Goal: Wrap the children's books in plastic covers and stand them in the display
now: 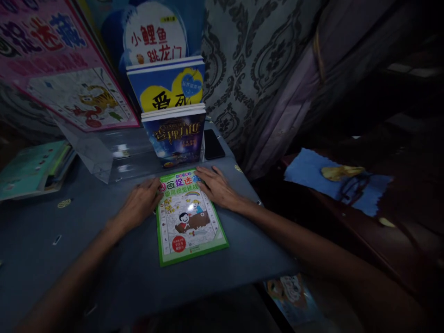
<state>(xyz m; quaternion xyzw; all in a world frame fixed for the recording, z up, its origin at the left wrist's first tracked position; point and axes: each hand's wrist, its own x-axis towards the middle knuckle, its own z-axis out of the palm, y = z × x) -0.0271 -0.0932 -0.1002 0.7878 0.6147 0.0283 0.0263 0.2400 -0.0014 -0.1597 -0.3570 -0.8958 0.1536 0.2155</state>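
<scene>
A green-bordered picture booklet (192,217) lies flat on the grey table, its cover showing cartoon children and colourful Chinese title characters. My left hand (140,203) rests at its upper left edge, palm down, with the fingertips touching the cover. On the upper right corner lies my right hand (218,188), fingers stretched out and slightly apart over the edge. Just behind the booklet, a dark blue book (176,141) stands upright in a clear stand. Behind that are a blue and yellow book (169,85) and a blue book with a white circle (156,34).
A large pink book (69,69) leans in another clear stand (83,150) at the left. Stacked books (34,169) lie at the table's far left. A black phone (214,144) is beside the standing books. A blue cloth (312,166) lies on a dark reddish surface at right.
</scene>
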